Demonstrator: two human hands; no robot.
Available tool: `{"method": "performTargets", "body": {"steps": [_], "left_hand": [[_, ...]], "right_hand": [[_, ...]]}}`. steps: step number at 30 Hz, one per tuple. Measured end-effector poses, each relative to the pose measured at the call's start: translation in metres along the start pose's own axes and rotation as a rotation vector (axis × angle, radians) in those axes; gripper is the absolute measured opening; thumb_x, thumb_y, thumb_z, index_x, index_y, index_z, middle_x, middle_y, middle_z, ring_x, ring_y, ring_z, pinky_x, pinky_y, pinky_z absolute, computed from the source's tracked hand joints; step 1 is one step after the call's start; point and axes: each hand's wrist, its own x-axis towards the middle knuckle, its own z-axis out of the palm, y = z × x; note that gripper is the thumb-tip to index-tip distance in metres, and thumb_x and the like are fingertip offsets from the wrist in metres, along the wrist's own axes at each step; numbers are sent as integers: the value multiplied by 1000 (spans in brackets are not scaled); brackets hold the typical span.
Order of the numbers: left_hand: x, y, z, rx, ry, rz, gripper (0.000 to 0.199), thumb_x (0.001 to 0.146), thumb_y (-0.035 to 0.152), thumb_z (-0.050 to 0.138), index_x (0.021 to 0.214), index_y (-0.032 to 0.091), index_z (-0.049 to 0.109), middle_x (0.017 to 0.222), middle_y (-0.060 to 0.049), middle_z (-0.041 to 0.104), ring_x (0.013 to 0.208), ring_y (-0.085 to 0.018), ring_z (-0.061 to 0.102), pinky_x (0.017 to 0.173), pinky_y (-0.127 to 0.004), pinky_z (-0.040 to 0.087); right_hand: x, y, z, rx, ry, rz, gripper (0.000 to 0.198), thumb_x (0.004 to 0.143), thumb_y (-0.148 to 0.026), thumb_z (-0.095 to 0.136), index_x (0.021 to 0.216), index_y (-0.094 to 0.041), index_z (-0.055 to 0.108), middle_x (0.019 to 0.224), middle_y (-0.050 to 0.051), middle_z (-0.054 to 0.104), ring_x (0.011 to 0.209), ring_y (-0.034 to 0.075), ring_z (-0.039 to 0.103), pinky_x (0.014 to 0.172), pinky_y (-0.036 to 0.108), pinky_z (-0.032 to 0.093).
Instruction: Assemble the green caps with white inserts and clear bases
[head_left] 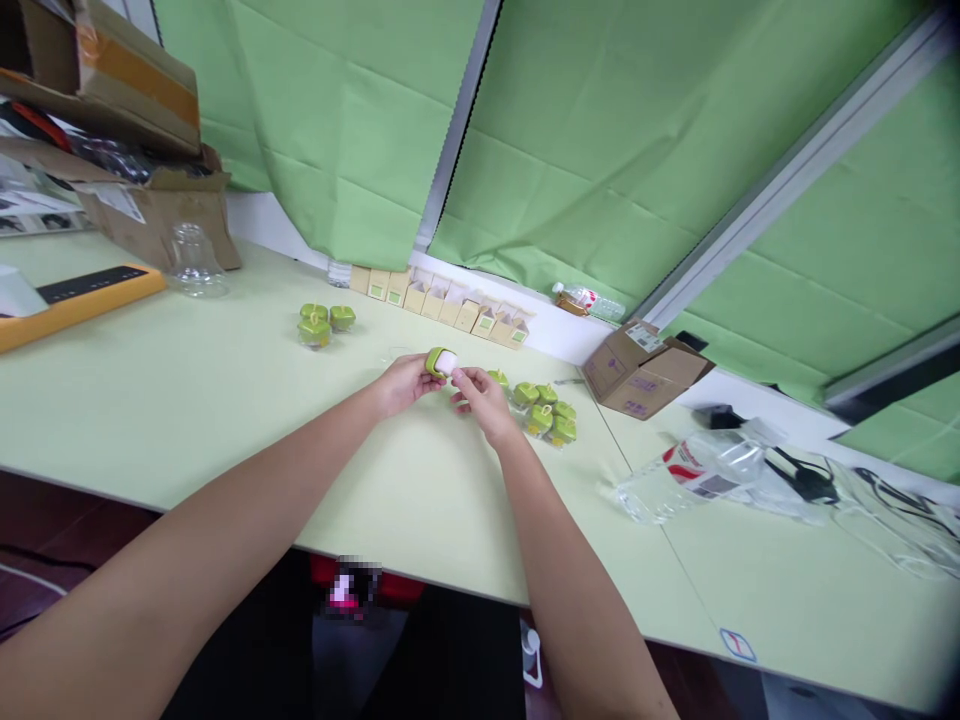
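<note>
My left hand (405, 385) grips a small green lid (432, 362) above the table, its fingers closed round the edge. The lid's pale pinkish-white inside (447, 363) faces right. My right hand (484, 398) meets it from the other side, thumb and fingertips pinched at the rim of the pale part. Several small clear containers with green lids (544, 408) stand just to the right of my right hand. A smaller group of the same green-lidded containers (315, 325) stands to the left. A faint clear piece (394, 353) lies behind my left hand.
A row of small tan cartons (442, 302) lines the wall. A brown box (643, 370) and a large clear bottle (690, 475) are at right, with cables (885, 500) beyond. Stacked cardboard boxes (161, 210), a clear vessel (196, 262) and an orange-edged device (97, 300) stand left.
</note>
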Motion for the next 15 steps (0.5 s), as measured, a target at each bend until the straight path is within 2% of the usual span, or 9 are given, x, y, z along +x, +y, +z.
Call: {"method": "performTargets", "body": {"steps": [3,6,10,12,15], "left_hand": [[1,1,-2,5,12,36,12,81,16,66,89,9,71,84,-9,71,69,-12,63,67,-23,52],[1,2,-3,16,7,49,12,81,16,67,89,9,72,81,-8,71,67,-12,62,67,-23,51],[0,2,-3,15,2,50,15,83,20,68,91,8,72,87,-11,72,69,-12,63,69,-25,51],[0,3,-3,23,-5,54,16,84,23,68,92,9,72,90,-12,72,70,-13,63,70,-26,51],[-1,4,-2,37,-46,44,18,85,26,68,91,10,72,88,-10,71,71,-12,63,70,-25,51]], "right_hand": [[2,1,0,0,70,-22,45,72,-58,71,94,-19,64,91,3,64,67,12,62,54,24,50],[2,1,1,67,56,-78,46,73,-59,69,97,-20,63,94,3,64,68,12,63,55,24,51],[3,2,0,-38,133,-49,48,68,-53,76,99,-20,62,93,3,65,64,11,61,53,24,50],[3,1,-1,-35,176,-56,44,70,-52,74,97,-19,63,91,3,64,65,11,60,54,24,50],[2,-2,-2,63,108,-159,44,75,-54,69,102,-21,62,96,4,65,71,12,62,58,25,53]]}}
